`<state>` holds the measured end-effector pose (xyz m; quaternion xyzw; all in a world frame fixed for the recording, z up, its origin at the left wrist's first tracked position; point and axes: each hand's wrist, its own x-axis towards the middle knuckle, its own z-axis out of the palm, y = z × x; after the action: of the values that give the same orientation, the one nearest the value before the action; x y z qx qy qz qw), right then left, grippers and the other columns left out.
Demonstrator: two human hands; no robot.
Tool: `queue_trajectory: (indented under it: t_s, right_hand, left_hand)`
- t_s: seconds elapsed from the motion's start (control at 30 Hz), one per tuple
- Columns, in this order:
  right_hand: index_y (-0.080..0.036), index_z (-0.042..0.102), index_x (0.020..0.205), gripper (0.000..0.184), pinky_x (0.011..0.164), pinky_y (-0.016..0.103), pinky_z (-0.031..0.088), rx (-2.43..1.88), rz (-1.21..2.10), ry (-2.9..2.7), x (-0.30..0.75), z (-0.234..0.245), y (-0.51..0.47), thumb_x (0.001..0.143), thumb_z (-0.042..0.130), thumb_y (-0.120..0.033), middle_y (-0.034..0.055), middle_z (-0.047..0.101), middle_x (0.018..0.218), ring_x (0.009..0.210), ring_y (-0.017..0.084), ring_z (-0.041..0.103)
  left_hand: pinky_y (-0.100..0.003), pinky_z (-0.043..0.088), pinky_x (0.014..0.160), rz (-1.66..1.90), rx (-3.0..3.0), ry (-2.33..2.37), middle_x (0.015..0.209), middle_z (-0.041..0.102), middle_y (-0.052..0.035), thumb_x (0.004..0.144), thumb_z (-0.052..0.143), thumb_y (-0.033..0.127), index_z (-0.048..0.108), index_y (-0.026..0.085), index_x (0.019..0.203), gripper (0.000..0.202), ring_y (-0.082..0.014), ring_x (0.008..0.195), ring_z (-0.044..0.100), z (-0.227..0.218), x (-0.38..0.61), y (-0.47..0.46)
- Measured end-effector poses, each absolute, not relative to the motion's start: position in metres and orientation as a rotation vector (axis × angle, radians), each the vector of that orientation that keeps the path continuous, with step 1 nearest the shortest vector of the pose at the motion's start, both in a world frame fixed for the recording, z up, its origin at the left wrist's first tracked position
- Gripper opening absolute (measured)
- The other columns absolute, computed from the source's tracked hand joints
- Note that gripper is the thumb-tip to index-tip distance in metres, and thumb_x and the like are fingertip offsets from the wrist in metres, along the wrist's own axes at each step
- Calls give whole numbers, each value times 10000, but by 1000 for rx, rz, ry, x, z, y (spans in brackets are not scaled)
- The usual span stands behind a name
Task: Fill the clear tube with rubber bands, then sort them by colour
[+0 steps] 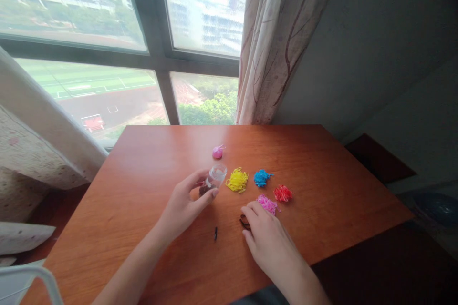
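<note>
My left hand (189,198) is wrapped round a small clear jar (217,174), which is tilted with its mouth up and to the right. Dark rubber bands (204,189) lie at the bottom of the jar. Low over the table, my right hand (263,228) has its thumb and fingers closed about a few black rubber bands (244,221). Just beyond its knuckles is a pile of pink rubber bands (269,204), partly hidden by the hand. A single black band (215,233) lies on the wood between my hands.
Piles of yellow (237,180), blue (262,177) and red rubber bands (283,193) lie on the brown wooden table (161,152). Farther back sits a small round pink object (217,152). A window (203,14) and curtains (272,33) stand behind the table.
</note>
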<state>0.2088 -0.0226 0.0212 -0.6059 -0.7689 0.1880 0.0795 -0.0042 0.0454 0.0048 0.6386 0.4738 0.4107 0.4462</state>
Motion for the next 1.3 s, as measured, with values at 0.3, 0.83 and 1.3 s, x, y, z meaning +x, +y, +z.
queue_trajectory:
  t_s: [0.3,0.83,1.3]
  right_hand:
    - [-199,615,891,258,657,278,407,-2087,390,-2420,197,6,-17,830,486,16,55,655,931,853,218,634]
    - [-186,652,918,92,727,321,473,-1882,645,-2117,139,9,-35,860,588,-156,79,654,949,850,239,656]
    - [-181,670,829,196,654,251,442,-1896,576,-2209,150,-5,-18,773,574,-18,60,686,856,773,192,660]
  left_hand:
    - [-329,508,874,1016,1601,1192,984,705,-47,849,643,325,621,169,1185,371,-192,906,634,7,-5,45]
    - [-288,548,744,1021,1555,1204,980,699,-60,839,663,316,609,174,1227,417,-204,891,646,7,-6,44]
    - [-288,527,741,983,1629,1205,963,693,-66,842,645,309,630,154,1170,363,-197,868,630,10,-5,45]
